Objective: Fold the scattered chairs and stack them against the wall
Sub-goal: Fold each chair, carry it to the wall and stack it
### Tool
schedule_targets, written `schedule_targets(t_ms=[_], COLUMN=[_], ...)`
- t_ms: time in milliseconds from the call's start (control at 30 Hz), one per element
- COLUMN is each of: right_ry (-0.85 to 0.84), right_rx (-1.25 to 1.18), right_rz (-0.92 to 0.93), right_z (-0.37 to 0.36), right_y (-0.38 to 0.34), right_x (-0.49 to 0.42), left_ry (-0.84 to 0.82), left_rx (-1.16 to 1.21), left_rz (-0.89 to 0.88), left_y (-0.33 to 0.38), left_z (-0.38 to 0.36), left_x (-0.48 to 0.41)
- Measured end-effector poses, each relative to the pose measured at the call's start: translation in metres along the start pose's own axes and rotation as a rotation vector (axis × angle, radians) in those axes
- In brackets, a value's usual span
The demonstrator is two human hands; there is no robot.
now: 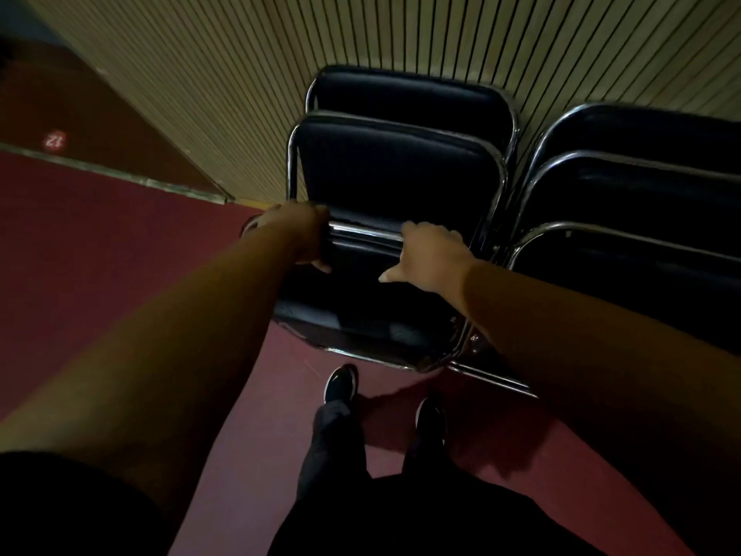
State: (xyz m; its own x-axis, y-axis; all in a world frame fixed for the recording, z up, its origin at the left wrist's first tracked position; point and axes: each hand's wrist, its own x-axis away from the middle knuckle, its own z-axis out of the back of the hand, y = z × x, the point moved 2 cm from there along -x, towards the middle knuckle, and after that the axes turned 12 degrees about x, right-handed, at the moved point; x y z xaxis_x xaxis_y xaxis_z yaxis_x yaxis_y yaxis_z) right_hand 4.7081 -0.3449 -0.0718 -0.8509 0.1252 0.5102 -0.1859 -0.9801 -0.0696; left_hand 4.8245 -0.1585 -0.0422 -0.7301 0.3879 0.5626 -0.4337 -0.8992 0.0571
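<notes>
Chrome-framed black chair [395,170], left hand [298,234] gripping its crossbar [365,231], right hand [431,254] curled over it

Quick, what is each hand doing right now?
Left hand: grips the nearest chair by its chrome bar.
Right hand: fingers curled over the same bar, thumb out.

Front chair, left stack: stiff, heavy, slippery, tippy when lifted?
Likely rigid: the front chair is a chrome tube frame with padded panels. Probably hefty: left hand and right hand both hold it. Polished tube may be slippery; leaning on the stack by the wall, it could tip forward if pulled.
</notes>
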Motion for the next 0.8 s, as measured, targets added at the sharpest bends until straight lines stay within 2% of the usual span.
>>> schedule_targets(t_ms=[167,300,467,800], right_ry=[0.05,0.003,0.022,0.019], right_rx=[0.017,0.01,-0.027,0.087], right_rz=[-0.058,-0.153,-0.176,-0.203], right_z=[0.022,0.032,0.042,0.052], right_y=[0.018,0.021,0.023,0.029], right_x=[-0.021,-0.03,-0.042,-0.074], left_ry=[0.041,0.061,0.057,0.036], left_rx=[0.021,0.014,0.019,0.021], left_rz=[-0.079,-0.165,-0.225,-0.227], left_y=[0.006,0.011,0.006,0.006], left_z=[0.021,0.032,0.036,0.043], left_x=[-0.043,-0.069,-0.094,-0.13])
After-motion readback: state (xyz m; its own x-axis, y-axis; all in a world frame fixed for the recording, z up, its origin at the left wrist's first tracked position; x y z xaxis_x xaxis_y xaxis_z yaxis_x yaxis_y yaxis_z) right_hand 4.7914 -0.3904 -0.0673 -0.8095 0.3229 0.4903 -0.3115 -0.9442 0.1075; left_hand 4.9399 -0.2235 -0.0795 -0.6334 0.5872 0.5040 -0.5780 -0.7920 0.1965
